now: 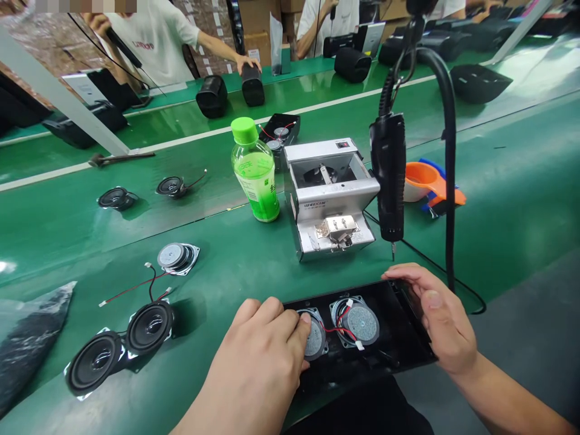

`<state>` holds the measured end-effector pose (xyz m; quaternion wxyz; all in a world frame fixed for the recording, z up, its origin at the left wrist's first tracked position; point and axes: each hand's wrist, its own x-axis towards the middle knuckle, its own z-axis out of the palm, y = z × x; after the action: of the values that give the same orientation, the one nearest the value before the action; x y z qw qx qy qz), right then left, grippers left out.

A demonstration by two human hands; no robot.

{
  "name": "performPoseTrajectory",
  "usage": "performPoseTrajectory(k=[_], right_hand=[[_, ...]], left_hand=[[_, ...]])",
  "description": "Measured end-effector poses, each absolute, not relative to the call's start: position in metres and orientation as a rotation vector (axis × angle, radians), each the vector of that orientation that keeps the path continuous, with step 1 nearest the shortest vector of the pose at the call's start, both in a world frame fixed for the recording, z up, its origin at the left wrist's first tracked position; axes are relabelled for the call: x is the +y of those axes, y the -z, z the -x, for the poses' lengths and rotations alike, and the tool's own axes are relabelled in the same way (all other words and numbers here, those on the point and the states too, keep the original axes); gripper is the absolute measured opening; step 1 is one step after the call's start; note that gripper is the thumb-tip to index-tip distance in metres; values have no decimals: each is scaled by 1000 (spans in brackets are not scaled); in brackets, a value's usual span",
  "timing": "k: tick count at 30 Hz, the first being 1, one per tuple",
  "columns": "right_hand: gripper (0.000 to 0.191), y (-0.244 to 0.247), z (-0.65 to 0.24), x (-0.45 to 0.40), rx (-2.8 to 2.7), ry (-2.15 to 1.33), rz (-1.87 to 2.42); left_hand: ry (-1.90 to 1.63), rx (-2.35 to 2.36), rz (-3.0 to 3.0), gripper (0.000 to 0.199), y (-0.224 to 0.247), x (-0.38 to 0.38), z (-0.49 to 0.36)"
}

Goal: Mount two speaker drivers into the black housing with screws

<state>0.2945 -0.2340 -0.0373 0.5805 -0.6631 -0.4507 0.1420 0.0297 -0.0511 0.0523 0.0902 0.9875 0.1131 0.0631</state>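
Observation:
My left hand (258,356) presses its fingertips on the left of two round speaker drivers (315,339), partly covering it. Both drivers sit magnets up in an open black speaker housing (408,332) at the table's near edge. The second driver (360,322) lies to the right, with red and black wires and a white connector (359,345) running across it. My right hand (435,314) rests flat on the housing's right rim, fingers apart, gripping nothing that I can see. Loose drivers lie on the belt to my left.
A green conveyor belt (136,235) carries a silver WEIXIN screw feeder (330,199) and a green-capped bottle (256,172). A black electric screwdriver (387,169) hangs just beyond the housing. An orange tape dispenser (430,187) stands right. Co-workers (154,42) handle black speakers beyond.

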Motion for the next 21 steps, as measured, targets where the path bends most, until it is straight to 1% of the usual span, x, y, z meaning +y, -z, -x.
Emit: performPoseTrajectory(k=[2, 7, 21], right_hand=[[42, 37, -295, -234, -1050, -349, 1558], [41, 37, -296, -233, -1051, -367, 1553], [41, 35, -293, -230, -1074, -329, 1531]], left_hand=[[-185, 326, -2939, 32, -51, -51, -30], [-158, 327, -2931, 10, -53, -51, -29], [-56, 322, -2893, 9, -53, -48, -29]])
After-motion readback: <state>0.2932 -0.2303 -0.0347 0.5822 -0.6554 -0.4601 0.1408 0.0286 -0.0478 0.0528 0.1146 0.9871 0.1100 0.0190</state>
